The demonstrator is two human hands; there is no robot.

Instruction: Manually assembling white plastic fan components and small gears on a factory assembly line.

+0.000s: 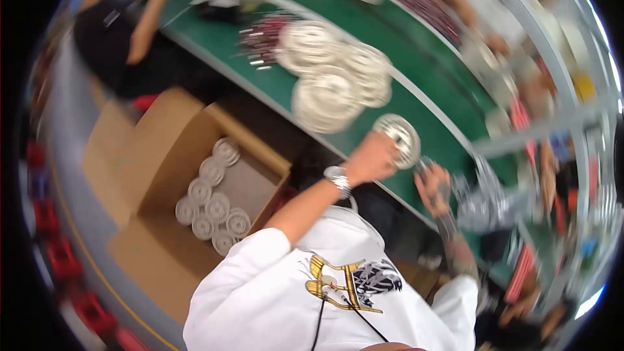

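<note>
My left hand (373, 158), with a metal watch on its wrist, grips the near-left rim of a round white plastic disc (408, 138) with slots. The disc is tilted over the near edge of the green table (426, 114). To its right, my right hand (433, 186) is curled at a small greyish thing (424, 168), too blurred to name. Beyond my left hand, stacks of similar white discs (328, 94) stand on the table. Beside them lies a pile of dark red and silver small parts (265, 39), smeared by motion.
An open cardboard box (166, 185) at the left holds several white discs (218, 207) in its bottom. Clear plastic bags (497, 205) lie right of my right hand. Co-workers sit along the table, one in black (110, 42) at far left. A grey metal frame (552, 133) crosses at right.
</note>
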